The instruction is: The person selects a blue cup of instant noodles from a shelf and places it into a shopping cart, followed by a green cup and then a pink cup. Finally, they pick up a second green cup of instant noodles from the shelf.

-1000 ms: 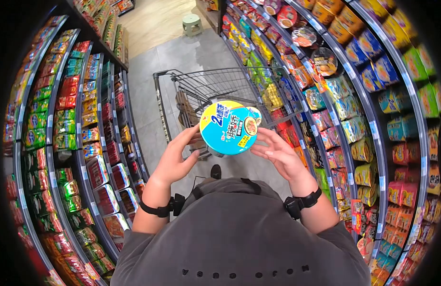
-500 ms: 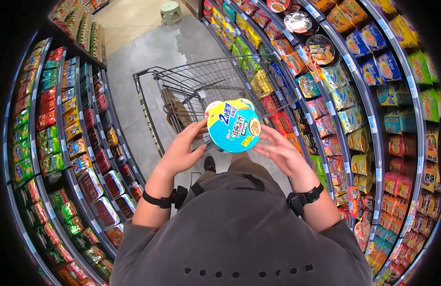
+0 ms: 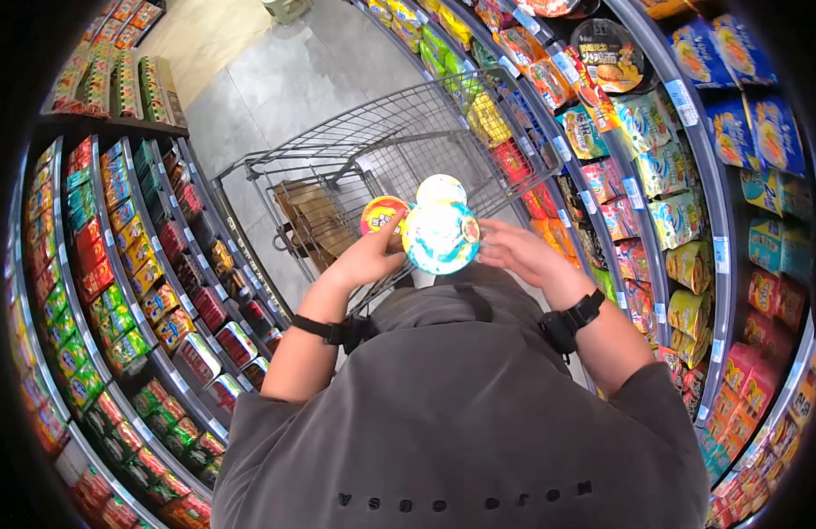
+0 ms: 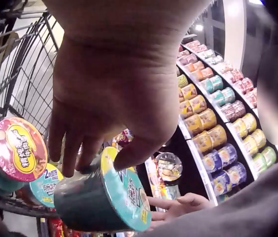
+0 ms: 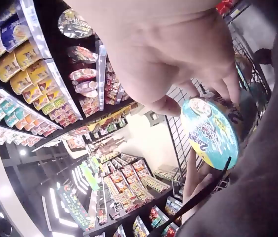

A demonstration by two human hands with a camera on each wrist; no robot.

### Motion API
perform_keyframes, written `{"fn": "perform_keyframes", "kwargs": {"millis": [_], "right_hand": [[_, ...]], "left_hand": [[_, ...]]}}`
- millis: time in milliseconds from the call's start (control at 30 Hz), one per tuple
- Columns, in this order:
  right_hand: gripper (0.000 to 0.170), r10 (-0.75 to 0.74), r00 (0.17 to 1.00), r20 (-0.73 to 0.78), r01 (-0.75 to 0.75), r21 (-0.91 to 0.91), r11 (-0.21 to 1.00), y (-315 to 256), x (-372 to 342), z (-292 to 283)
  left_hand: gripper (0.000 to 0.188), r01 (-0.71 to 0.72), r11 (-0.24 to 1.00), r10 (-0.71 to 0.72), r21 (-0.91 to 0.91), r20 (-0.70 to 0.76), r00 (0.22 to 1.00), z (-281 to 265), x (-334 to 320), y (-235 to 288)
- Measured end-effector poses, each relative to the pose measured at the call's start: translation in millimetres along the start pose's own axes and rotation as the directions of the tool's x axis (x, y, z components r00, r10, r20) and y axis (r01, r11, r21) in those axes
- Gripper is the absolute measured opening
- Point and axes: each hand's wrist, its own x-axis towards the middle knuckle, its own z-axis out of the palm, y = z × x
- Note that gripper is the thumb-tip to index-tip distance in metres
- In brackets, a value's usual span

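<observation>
A teal noodle cup point(image 3: 441, 242) with a yellow-patched lid is between my two hands, over the shopping cart point(image 3: 373, 145). My left hand point(image 3: 370, 257) grips its left side; in the left wrist view the thumb lies at the lid's edge. My right hand point(image 3: 536, 251) holds the opposite side, with the thumb by the lid rim in the right wrist view. Glare washes out much of the lid in the head view. Below it are a pink-lidded noodle cup point(image 4: 20, 149) and another teal cup point(image 4: 45, 190), at the cart's near end.
A brown paper bag point(image 3: 311, 216) stands inside the cart. Shelves of packaged noodles point(image 3: 673, 212) run along the right, and shelves of bagged goods point(image 3: 99, 264) along the left. Grey floor point(image 3: 249, 110) extends ahead, with a pale green stool point(image 3: 287, 9) at the far end.
The noodle cup and both hands have come lower and closer to the body, and the lid now catches glare. The cart appears nearer, and the pink-lidded cup has come into sight.
</observation>
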Motion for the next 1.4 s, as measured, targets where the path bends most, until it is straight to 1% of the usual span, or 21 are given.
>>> {"fn": "perform_keyframes", "kwargs": {"millis": [67, 100, 133, 167, 233, 300, 400, 467, 500, 633, 700, 800, 933, 1000, 1033, 1133, 1200, 1233, 1300, 1333, 1400], "right_hand": [[0.061, 0.020, 1.000, -0.009, -0.020, -0.036, 0.999, -13.7, 19.1, -15.4], [0.061, 0.035, 0.999, -0.012, -0.035, -0.025, 0.999, -20.5, 28.1, -21.7], [0.062, 0.049, 0.999, -0.023, -0.050, -0.030, 0.998, -26.3, 37.0, -26.8], [0.062, 0.064, 0.997, -0.033, -0.065, -0.037, 0.997, -31.1, 45.2, -31.5], [0.063, 0.092, 0.995, -0.046, -0.094, -0.044, 0.995, -39.9, 59.7, -36.6], [0.064, 0.151, 0.982, -0.117, -0.164, -0.114, 0.980, -46.6, 73.9, -37.6], [0.065, 0.193, 0.978, -0.075, -0.201, -0.120, 0.972, -55.0, 92.8, -47.1], [0.065, 0.218, 0.975, -0.040, -0.221, -0.109, 0.969, -51.0, 109.9, -60.9], [0.065, 0.233, 0.973, -0.012, -0.233, -0.100, 0.967, -52.5, 115.0, -63.0], [0.067, 0.251, 0.968, -0.006, -0.248, -0.170, 0.954, -52.3, 128.9, -67.9], [0.068, 0.243, 0.968, -0.066, -0.252, -0.288, 0.924, -51.5, 135.9, -66.7], [0.068, 0.253, 0.966, -0.060, -0.259, -0.317, 0.912, -51.6, 142.6, -69.0], [0.067, 0.233, 0.970, -0.066, -0.242, -0.286, 0.927, -48.6, 148.5, -73.2], [0.067, 0.218, 0.974, -0.060, -0.226, -0.280, 0.933, -50.6, 151.8, -74.6], [0.067, 0.221, 0.974, -0.058, -0.228, -0.288, 0.930, -62.8, 148.4, -67.6], [0.064, 0.287, 0.953, -0.094, -0.301, -0.369, 0.880, -82.2, 145.4, -57.8], [0.062, 0.177, 0.967, -0.182, -0.244, -0.475, 0.846, -78.5, 156.4, -60.0], [0.062, 0.178, 0.968, -0.179, -0.244, -0.484, 0.840, -79.6, 159.4, -59.1], [0.054, 0.039, 0.983, -0.179, -0.123, -0.483, 0.867, -81.3, 162.8, -54.6], [0.054, 0.043, 0.984, -0.173, -0.124, -0.493, 0.861, -84.0, 164.3, -51.8], [0.044, 0.110, 0.991, -0.074, -0.132, -0.502, 0.855, -90.5, 166.5, -44.0]], "left_hand": [[0.081, 0.003, 1.000, -0.003, -0.015, -0.018, 1.000, 7.4, 32.6, -25.7], [0.081, -0.014, 1.000, 0.013, -0.026, -0.048, 0.999, 9.2, 45.1, -19.9], [0.077, 0.103, 0.992, -0.101, 0.070, -0.039, 0.994, 4.9, 52.4, -8.2], [0.077, 0.113, 0.992, -0.111, 0.061, -0.026, 0.993, 5.9, 63.4, -10.7], [0.074, 0.162, 0.981, -0.176, -0.108, -0.138, 0.975, 11.3, 87.8, -31.6], [0.069, 0.130, 0.985, -0.148, -0.112, -0.168, 0.975, 15.0, 104.3, -44.2], [0.070, 0.277, 0.961, -0.271, 0.014, -0.166, 0.948, 3.9, 114.8, -21.9], [0.072, 0.262, 0.965, -0.252, 0.024, -0.197, 0.947, 13.6, 127.9, -58.9], [0.074, 0.237, 0.971, -0.222, 0.039, -0.226, 0.948, 14.2, 132.0, -61.6], [0.078, 0.331, 0.944, -0.326, 0.007, -0.157, 0.932, 15.0, 142.5, -60.7], [0.080, 0.394, 0.911, -0.374, 0.119, -0.161, 0.913, 13.7, 146.4, -54.2], [0.080, 0.448, 0.890, -0.435, 0.083, -0.134, 0.890, 11.5, 151.2, -50.0], [0.079, 0.458, 0.886, -0.443, 0.077, -0.155, 0.883, 13.9, 152.7, -62.6], [0.072, 0.422, 0.903, -0.389, 0.084, -0.259, 0.884, 17.6, 153.1, -71.5], [0.072, 0.424, 0.903, -0.391, 0.077, -0.265, 0.881, 15.7, 152.8, -69.0], [0.072, 0.445, 0.892, -0.418, 0.083, -0.228, 0.879, 6.2, 147.5, -55.0], [0.065, 0.472, 0.876, -0.440, 0.100, -0.232, 0.867, 1.3, 143.4, -44.5], [0.065, 0.472, 0.877, -0.441, 0.091, -0.238, 0.866, 0.8, 141.3, -46.7], [0.058, 0.390, 0.920, -0.382, -0.038, -0.314, 0.869, -1.2, 133.3, -49.5], [0.058, 0.392, 0.919, -0.386, -0.049, -0.322, 0.865, -2.4, 128.9, -51.0], [0.049, 0.321, 0.945, -0.313, -0.069, -0.477, 0.821, -5.6, 119.3, -57.0]]}}
